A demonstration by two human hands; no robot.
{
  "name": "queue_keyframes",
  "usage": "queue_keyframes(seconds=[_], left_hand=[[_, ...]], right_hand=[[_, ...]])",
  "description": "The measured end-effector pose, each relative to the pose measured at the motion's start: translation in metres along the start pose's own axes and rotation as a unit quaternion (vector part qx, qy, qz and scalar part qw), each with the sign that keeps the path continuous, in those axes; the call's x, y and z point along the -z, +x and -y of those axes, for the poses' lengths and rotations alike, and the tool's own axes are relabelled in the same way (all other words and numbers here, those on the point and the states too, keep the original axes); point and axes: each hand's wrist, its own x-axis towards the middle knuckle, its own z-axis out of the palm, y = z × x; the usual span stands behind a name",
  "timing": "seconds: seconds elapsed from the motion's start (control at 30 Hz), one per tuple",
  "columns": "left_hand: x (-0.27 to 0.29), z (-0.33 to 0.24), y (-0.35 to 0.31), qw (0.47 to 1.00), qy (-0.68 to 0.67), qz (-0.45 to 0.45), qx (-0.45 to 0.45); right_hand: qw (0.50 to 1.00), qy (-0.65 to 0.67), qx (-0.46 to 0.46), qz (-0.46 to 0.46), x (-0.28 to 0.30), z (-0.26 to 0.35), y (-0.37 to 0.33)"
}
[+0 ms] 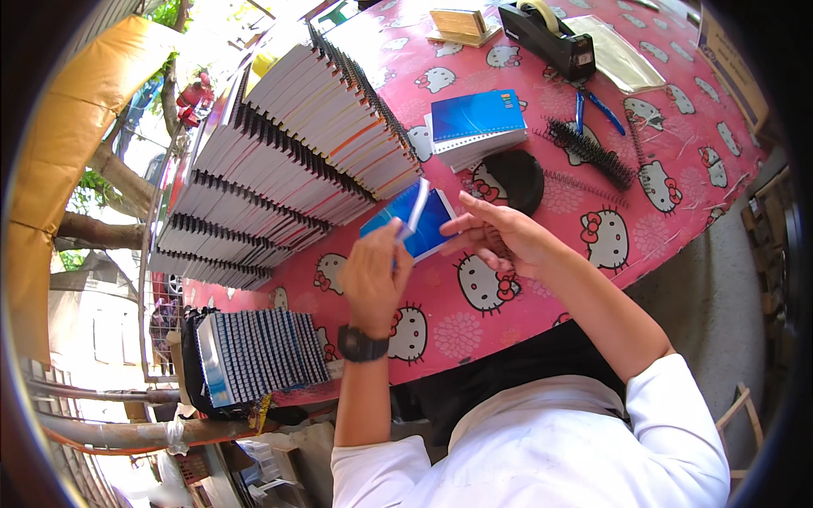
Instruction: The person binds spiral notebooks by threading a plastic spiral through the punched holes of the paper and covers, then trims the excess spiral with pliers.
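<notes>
On the pink patterned tablecloth lies a small blue-covered booklet (434,224). My left hand (375,275), with a black watch at the wrist, is closed at its left side, where a thin white-edged flap stands up. The fingertips are partly hidden there. At the booklet's right side my right hand (501,233) is open, fingers apart and palm toward the booklet. Just beyond that hand sits a round black object (518,182). Farther off is a stack of punched sheets (478,140) topped with a blue cover.
Tall stacks of spiral-bound books (288,135) fill the left side, with blue spiral notebooks (262,356) nearer me. Black spiral coils (590,154), blue-handled pliers (601,108) and a tape dispenser (550,42) lie to the right. A wooden block (458,27) stands at the back.
</notes>
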Motion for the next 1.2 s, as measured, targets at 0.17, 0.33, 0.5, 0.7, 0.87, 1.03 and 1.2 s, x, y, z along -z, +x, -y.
queue_keyframes(seconds=[0.17, 0.33, 0.5, 0.7, 0.87, 1.03, 1.2], left_hand=[[0.019, -0.051, -0.030, 0.994, -0.031, 0.092, -0.058], [0.032, -0.078, -0.037, 0.989, 0.002, -0.022, 0.150], [0.021, -0.081, -0.057, 0.989, -0.026, 0.105, 0.103], [0.018, -0.093, -0.050, 0.987, -0.022, 0.104, 0.122], [0.012, -0.094, -0.048, 0.984, 0.022, 0.112, 0.133], [0.009, -0.092, -0.047, 0.986, -0.023, 0.079, 0.144], [0.010, -0.090, -0.046, 0.986, -0.086, 0.052, 0.133]], right_hand=[[0.926, -0.271, 0.261, -0.029, -0.017, -0.005, -0.005], [0.780, -0.515, 0.353, 0.037, -0.014, -0.006, -0.054], [0.788, -0.540, 0.288, -0.067, -0.002, -0.017, -0.074], [0.830, -0.429, 0.277, -0.225, 0.008, -0.035, -0.064], [0.787, -0.490, 0.274, -0.256, -0.024, -0.048, -0.046], [0.766, -0.522, 0.348, -0.143, -0.003, -0.029, -0.056], [0.835, -0.473, 0.278, -0.040, 0.009, -0.002, -0.082]])
